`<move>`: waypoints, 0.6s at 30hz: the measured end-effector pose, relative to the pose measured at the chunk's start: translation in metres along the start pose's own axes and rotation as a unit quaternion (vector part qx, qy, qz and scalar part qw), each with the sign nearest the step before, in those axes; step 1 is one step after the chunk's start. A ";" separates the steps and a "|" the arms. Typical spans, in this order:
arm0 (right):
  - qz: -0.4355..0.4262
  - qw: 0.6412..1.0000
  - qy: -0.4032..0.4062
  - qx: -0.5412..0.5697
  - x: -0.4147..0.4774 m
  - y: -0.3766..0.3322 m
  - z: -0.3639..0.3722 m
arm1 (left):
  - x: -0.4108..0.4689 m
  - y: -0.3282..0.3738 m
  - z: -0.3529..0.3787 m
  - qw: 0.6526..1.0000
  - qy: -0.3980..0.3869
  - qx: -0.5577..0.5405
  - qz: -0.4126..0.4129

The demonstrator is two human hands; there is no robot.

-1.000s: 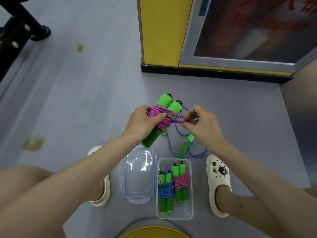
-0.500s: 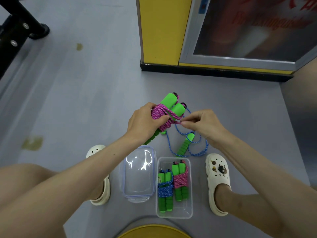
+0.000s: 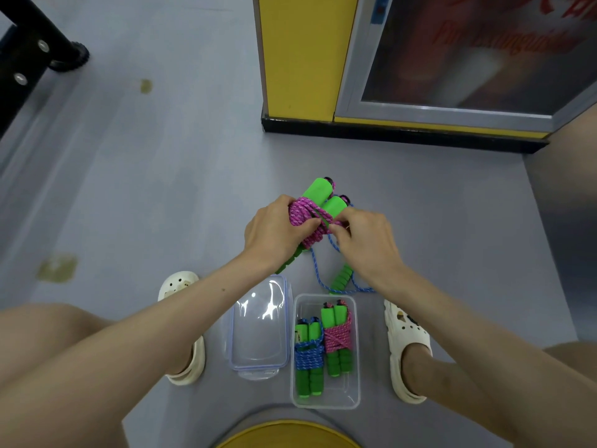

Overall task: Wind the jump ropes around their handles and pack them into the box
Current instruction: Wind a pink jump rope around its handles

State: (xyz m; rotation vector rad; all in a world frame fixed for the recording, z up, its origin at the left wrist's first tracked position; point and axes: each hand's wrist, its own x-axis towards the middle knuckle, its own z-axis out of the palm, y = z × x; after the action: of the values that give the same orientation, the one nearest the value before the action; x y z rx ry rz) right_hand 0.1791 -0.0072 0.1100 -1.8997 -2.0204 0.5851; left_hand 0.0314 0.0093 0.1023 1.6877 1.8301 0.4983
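My left hand [image 3: 274, 231] grips a pink jump rope bundle [image 3: 318, 205], two green foam handles side by side with pink rope wound round their middle. At the bundle's right side my right hand [image 3: 366, 239] pinches the pink rope. Below the hands a loose blue jump rope [image 3: 342, 279] with a green handle lies on the floor. The clear plastic box [image 3: 355, 360] stands between my feet and holds a wound blue rope bundle [image 3: 308, 357] and a wound pink rope bundle [image 3: 337, 337].
The box's clear lid [image 3: 258, 334] lies left of the box. White clogs [image 3: 185, 328] [image 3: 408, 350] flank them on the grey floor. A yellow pillar [image 3: 300, 56] and a glazed cabinet [image 3: 468, 59] stand ahead. A black metal frame [image 3: 32, 50] is far left.
My right hand has closed in from the right onto the bundle, taking up the short free length of pink rope. The bundle stays in my left hand.
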 end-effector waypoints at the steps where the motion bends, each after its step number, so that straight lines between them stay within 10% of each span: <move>1: -0.005 1.000 0.008 0.012 -0.001 -0.001 0.001 | -0.001 0.000 0.001 1.000 -0.003 0.002 -0.001; 18: 0.027 0.975 -0.008 0.219 0.000 -0.013 -0.002 | -0.001 -0.006 -0.006 0.998 -0.028 -0.060 -0.013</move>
State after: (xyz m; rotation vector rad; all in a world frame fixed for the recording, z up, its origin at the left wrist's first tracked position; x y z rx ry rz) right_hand 0.1689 -0.0075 0.1180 -1.6874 -1.6743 0.9700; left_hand 0.0234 0.0081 0.1031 1.5801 1.7442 0.5332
